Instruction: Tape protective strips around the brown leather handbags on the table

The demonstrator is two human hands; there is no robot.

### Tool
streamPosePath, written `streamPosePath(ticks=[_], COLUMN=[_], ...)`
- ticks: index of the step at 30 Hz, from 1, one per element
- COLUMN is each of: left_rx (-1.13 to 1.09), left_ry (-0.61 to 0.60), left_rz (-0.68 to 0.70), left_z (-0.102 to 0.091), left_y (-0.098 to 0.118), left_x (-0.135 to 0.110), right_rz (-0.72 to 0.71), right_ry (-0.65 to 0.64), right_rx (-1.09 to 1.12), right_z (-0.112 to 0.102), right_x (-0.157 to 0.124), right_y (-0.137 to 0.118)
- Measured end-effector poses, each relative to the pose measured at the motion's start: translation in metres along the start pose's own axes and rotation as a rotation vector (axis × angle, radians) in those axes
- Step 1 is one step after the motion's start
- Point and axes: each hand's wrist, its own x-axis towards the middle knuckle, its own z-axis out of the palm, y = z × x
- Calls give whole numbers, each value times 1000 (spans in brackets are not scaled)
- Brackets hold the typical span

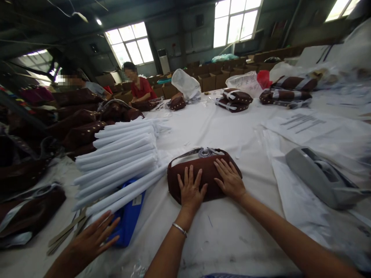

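A dark brown handbag (199,177) lies flat on the white-covered table in front of me, its strap looped along the far edge with a grey wrapped coil (205,153) beside it. My left hand (191,188), with a silver bangle on its wrist, rests palm down on the bag's front, fingers spread. Flat on the right part of the same bag is my right hand (231,180), its fingers stretched out. Both hands hold nothing.
Another person's hand (95,235) reaches in at lower left, near a blue plastic object (129,220) and stacked white rolls (124,158). A grey tape dispenser (324,177) stands right. Brown bags (82,129) pile up left; wrapped bags (234,100) lie at back. People sit far left.
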Motion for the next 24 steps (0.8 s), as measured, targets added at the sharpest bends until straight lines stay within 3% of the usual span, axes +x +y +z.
streamPosePath(ticks=[4,6,9,11,12,19,24], left_rx=[-2,-7,-21,-29,-32,-54,-161], left_ry=[-10,-3,12,11,8,0,-45], left_rz=[4,-5,-10,-9,-9,-39,-98], left_z=[5,6,6,5,3,-5,-14], left_y=[1,0,-1,-1,0,-3,-17], left_x=[0,0,0,1,1,4,4], right_rz=[4,112,567,840,908,903,828], right_ry=[-116,-89,-21,-73,-114,-239,-71], right_rx=[102,202,366,496,567,1136,1390], right_z=[22,20,9,2,-1,-23,-9], right_x=[-20,-31,-50,-60,-61,-43,-47], right_y=[19,28,36,38,39,47,19])
